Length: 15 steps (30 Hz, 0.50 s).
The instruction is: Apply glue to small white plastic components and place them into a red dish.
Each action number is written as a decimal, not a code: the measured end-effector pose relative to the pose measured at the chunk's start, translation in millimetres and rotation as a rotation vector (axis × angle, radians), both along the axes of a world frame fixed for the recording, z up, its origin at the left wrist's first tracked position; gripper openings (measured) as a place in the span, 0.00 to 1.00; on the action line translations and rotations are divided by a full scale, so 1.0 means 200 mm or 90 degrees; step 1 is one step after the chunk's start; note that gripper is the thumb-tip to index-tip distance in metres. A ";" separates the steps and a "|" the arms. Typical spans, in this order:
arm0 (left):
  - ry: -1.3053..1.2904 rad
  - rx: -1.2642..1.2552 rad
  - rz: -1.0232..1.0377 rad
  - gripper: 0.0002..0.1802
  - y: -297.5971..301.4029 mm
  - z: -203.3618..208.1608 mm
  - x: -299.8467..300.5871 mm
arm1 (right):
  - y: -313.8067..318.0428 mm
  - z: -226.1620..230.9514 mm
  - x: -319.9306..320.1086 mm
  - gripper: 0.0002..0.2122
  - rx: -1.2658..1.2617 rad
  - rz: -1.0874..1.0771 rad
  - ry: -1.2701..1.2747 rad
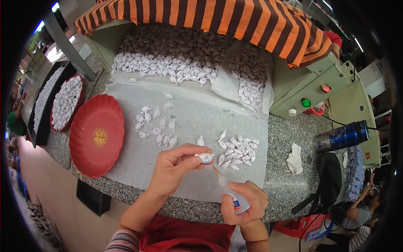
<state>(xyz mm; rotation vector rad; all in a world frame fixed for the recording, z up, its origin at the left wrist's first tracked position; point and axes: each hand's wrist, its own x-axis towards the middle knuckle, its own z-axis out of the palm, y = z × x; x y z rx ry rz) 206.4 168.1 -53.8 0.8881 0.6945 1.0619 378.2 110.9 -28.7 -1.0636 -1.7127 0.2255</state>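
Between the thumb and fingers of my left hand [174,167] is a small white plastic piece [205,157], oval with a hollow in its upper face. My right hand [247,202] grips a translucent squeeze bottle [237,201] with a thin nozzle. The nozzle tip [215,170] points up toward the white piece, just below and right of it; I cannot tell whether they touch. On the white sheet [184,113] beyond my hands lie several loose rounded white pieces [162,122]. To the right is a group of smaller, narrow white pieces [239,149].
An empty-looking red scalloped dish [86,143] stands at left, beside a red bowl of white pieces [67,101]. At the back, an open-fronted box [285,94] under striped cloth [210,12] holds heaped pieces. A blue flask [342,136], crumpled tissue [295,158] and black bag [329,178] lie right.
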 end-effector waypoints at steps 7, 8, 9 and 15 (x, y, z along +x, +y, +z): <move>0.020 0.014 -0.005 0.12 0.00 0.00 0.00 | -0.01 0.01 0.00 0.15 -0.020 0.005 -0.007; 0.020 0.013 -0.006 0.12 0.00 0.00 0.00 | 0.00 0.00 0.00 0.15 -0.011 0.004 -0.005; 0.016 0.012 -0.005 0.12 0.00 0.00 0.01 | 0.00 0.00 0.00 0.15 -0.002 0.004 -0.003; 0.022 0.025 -0.001 0.11 0.00 -0.01 0.01 | 0.01 0.00 0.00 0.15 -0.002 0.007 -0.003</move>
